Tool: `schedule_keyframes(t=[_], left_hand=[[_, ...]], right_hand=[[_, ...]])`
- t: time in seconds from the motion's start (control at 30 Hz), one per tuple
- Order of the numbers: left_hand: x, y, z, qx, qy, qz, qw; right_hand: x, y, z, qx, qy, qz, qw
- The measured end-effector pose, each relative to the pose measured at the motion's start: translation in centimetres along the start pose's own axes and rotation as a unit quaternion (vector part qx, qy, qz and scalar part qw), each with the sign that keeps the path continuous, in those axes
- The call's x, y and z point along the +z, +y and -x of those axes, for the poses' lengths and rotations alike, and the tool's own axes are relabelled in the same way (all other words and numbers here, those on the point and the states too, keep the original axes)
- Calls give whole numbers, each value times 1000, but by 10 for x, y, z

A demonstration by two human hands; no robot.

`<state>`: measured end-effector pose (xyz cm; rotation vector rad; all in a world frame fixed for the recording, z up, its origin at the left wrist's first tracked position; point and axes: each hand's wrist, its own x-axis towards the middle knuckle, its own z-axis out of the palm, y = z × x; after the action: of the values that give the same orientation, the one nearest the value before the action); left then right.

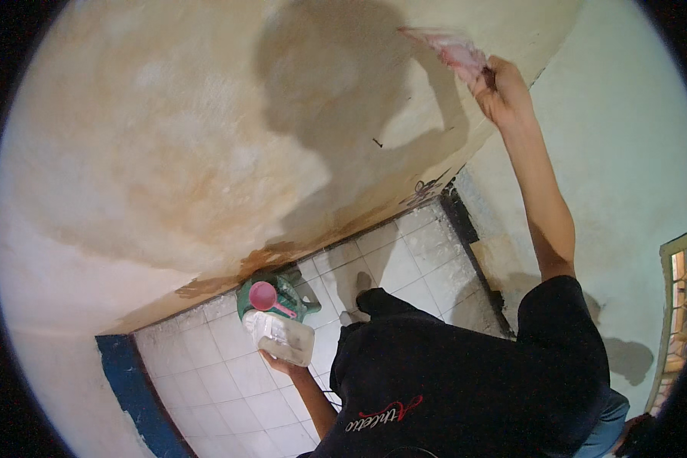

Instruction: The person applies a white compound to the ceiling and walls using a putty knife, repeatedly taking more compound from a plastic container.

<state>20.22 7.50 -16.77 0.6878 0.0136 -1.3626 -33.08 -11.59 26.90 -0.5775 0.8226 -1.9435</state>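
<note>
My raised right hand [502, 91] is closed around a flat pinkish-white tool [459, 55], blurred, with a thin end reaching left along the stained wall [168, 153]. Its exact kind is hard to make out. Low on the left, my left hand [278, 363] grips a clear rectangular plastic tub [286, 338] from below and the side. Something white sits at the tub's far end. Just beyond the tub, a pink long-handled water dipper [263, 295] rests over a green plastic stool or bucket [309, 307], partly hidden.
A small nail [378, 143] sticks out of the wall. White floor tiles [229, 374] meet the wall below. A pale green wall [618, 153] stands on the right, with a framed window opening [675, 305]. A dark blue painted band [126, 382] lies at lower left.
</note>
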Motion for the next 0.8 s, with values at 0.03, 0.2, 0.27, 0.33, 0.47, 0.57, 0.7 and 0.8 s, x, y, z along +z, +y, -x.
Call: schedule_keyframes(t=[0.03, 0.2, 0.27, 0.33, 0.47, 0.57, 0.7, 0.8], left_hand=[[3, -1, 0, 1, 1, -1, 1000], [9, -11, -7, 15, -20, -12, 1000], [26, -14, -3, 18, -31, 1, 999], [47, -19, -2, 54, 36, -47, 997], [27, -7, 6, 61, 25, 11, 998], [34, -11, 13, 83, 55, -6, 995], [44, -14, 16, 86, 68, -25, 994], [21, -11, 10, 78, 55, -8, 995]], right_hand=[[-6, 12, 8, 1, 0, 0, 1000], [-61, 112, -11, 244, -40, 106, 963], [-68, 146, -31, 214, 22, 85, 973], [-115, 161, -97, -12, -176, 359, 916], [-27, 95, -99, -173, -290, 601, 725], [-12, 71, -84, -129, -317, 454, 823], [-11, 98, -18, 120, -255, 114, 953], [-53, 207, -9, 91, -319, 280, 901]])
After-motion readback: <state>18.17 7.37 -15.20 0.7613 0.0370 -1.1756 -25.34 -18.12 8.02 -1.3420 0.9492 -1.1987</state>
